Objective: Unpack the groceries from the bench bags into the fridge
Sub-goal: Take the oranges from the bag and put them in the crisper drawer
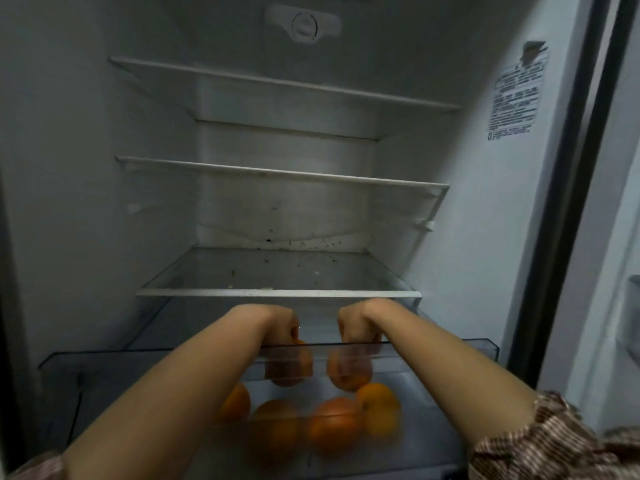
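Clear fridge drawer (104, 356), left hand (282, 325) grip curled round left orange (291, 370) inside it, right hand (358, 323) grip curled round right orange (349, 377), four loose oranges (334, 424) just nearer.

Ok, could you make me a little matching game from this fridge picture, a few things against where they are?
Things:
1 left hand
2 loose oranges
3 printed label
4 dial

Places:
A right inner wall
B top of the back wall
C gripping an orange inside the drawer
D lying on the drawer bottom

Pairs: 1-C, 2-D, 3-A, 4-B.
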Available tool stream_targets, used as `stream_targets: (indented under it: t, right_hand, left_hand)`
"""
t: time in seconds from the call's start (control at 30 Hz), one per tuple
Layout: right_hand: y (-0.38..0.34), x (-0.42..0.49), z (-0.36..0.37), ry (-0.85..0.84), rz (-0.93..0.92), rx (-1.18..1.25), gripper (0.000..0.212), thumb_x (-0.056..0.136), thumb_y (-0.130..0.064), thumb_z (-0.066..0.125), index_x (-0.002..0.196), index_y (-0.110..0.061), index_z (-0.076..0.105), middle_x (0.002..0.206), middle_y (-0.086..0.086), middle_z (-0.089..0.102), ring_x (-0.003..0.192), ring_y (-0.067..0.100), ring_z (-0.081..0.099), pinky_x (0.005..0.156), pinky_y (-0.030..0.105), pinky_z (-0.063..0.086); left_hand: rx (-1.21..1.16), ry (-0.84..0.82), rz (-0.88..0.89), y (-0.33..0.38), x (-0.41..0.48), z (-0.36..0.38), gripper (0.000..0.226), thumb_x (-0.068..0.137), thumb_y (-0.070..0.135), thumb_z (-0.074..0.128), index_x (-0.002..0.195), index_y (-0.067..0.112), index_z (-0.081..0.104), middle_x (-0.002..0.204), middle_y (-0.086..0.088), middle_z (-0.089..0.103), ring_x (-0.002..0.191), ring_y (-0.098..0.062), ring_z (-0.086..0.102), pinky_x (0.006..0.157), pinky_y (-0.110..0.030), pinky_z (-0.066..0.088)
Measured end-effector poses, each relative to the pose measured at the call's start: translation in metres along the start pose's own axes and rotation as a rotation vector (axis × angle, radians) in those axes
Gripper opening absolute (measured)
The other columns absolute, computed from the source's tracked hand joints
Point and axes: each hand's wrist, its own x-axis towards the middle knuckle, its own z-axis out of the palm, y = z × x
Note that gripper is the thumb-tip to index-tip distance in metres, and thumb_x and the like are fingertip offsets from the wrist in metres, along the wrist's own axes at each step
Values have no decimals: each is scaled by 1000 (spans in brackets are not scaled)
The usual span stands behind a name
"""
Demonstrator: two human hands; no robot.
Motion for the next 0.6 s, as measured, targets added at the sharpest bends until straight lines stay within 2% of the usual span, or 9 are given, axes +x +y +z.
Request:
stream_targets:
  t: [0.1, 0.17, 0.2, 0.23, 0.3, 0.37, 0.43, 0.5, 0.6]
  right_hand:
    - [2, 0, 1, 126, -50, 2, 21, 83, -19, 69, 81, 2, 65, 86, 14, 67, 76, 27, 64, 69, 35, 55]
    - [2, -3, 0, 194, -110, 56, 27, 82, -26, 71, 93, -2, 73, 91, 7, 71, 85, 24, 68, 77, 34, 57]
    - [2, -5, 0, 206, -130, 70, 28, 81, -27, 70, 96, -4, 74, 95, 6, 73, 89, 23, 69, 80, 34, 57]
    - [3, -8, 1, 207, -142, 86, 27, 82, -26, 69, 97, -4, 74, 97, 7, 74, 90, 24, 69, 80, 34, 57]
    - [4, -15, 3, 200, -147, 176, 23, 85, -20, 66, 99, -4, 74, 96, 11, 74, 84, 23, 69, 70, 30, 57]
    - [5, -25, 4, 244, -171, 321, 20, 87, -18, 66, 98, -3, 73, 86, 8, 72, 72, 19, 67, 59, 26, 55]
    - [6, -36, 4, 333, -212, 452, 16, 88, -18, 67, 94, -5, 72, 76, 4, 68, 65, 15, 63, 60, 28, 55]
    - [4, -48, 5, 436, -258, 540, 11, 88, -19, 66, 89, -9, 71, 77, 4, 68, 68, 16, 63, 67, 32, 54]
    - [-2, -70, 15, 650, -313, 560, 9, 87, -23, 66, 81, -17, 71, 78, 4, 71, 69, 18, 66, 60, 28, 52]
  left_hand:
    - [-93, -97, -21, -5, 4, 2, 36, 84, 31, 68, 116, 13, 67, 115, -8, 67, 97, -24, 66, 85, -35, 54]
    - [-236, -156, -51, -6, 3, 3, 31, 85, 25, 68, 112, 9, 69, 104, -11, 70, 86, -25, 69, 82, -37, 57]
    - [-255, -137, -47, -7, 2, 3, 29, 85, 23, 67, 110, 8, 69, 104, -11, 71, 86, -26, 69, 83, -38, 57]
    - [-244, -72, -27, -8, 1, 3, 26, 85, 23, 67, 107, 10, 70, 106, -9, 71, 89, -25, 69, 85, -38, 56]
    - [-224, 194, 7, -8, -2, 3, 17, 84, 24, 67, 98, 17, 72, 106, -5, 70, 94, -21, 67, 85, -33, 54]
    - [-331, 489, 8, -7, -11, 0, 17, 85, 25, 65, 99, 20, 73, 103, -3, 70, 93, -18, 64, 82, -30, 52]
    - [-440, 699, -4, -3, -25, -5, 18, 84, 26, 63, 99, 21, 73, 100, -1, 71, 91, -18, 64, 81, -31, 53]
    - [-506, 807, -12, 2, -43, -4, 16, 83, 27, 62, 95, 24, 73, 97, 1, 72, 90, -17, 64, 81, -33, 53]
    - [-552, 935, -14, 14, -68, 9, 16, 84, 27, 59, 93, 25, 72, 95, 3, 71, 86, -17, 63, 74, -32, 53]
